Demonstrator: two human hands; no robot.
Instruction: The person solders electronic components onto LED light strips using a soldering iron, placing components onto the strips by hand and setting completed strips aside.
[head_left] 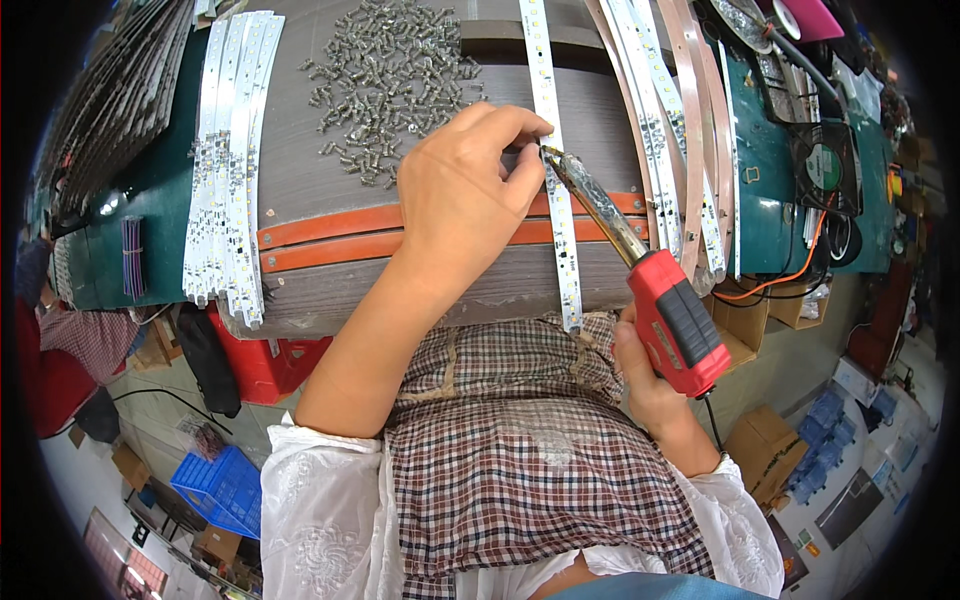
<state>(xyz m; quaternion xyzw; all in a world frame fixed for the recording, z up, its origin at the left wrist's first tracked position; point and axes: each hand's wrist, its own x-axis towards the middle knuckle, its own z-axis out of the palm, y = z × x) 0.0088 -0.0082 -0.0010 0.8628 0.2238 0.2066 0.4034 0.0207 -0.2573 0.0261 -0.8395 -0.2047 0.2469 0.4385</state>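
over on the grey wood-grain board (300, 165), what's that long white thing by the person's hands?

– led strip (565, 245), narrow, little yellowish squares dotted along it. it runs roughly up and down the view, across two orange bars (340, 224), with its near end at the board's front edge.

– ok and the left hand (465, 180), is it pinching something?

– thumb and forefinger are curled in with only a narrow gap, right at the strip's left edge. can't tell if there's anything between the tips tbh, too small.

– right hand (650, 385) then?

– that one's wrapped round the red and black handle of a soldering iron (668, 310), proper hold, though most of the fingers are hidden behind it. metal barrel slants up and left, tip at the strip just beside the left fingertips. couldn't swear it's actually touching.

– and the heap past the knuckles?

– loads of small metal parts (390, 80), kinda screw-looking. there's a bundle of white strips (232, 160) off to the left, pinkish bars (690, 100) among more strips on the right, and a dark bar (490, 38) partly covered by the led strip's far part.
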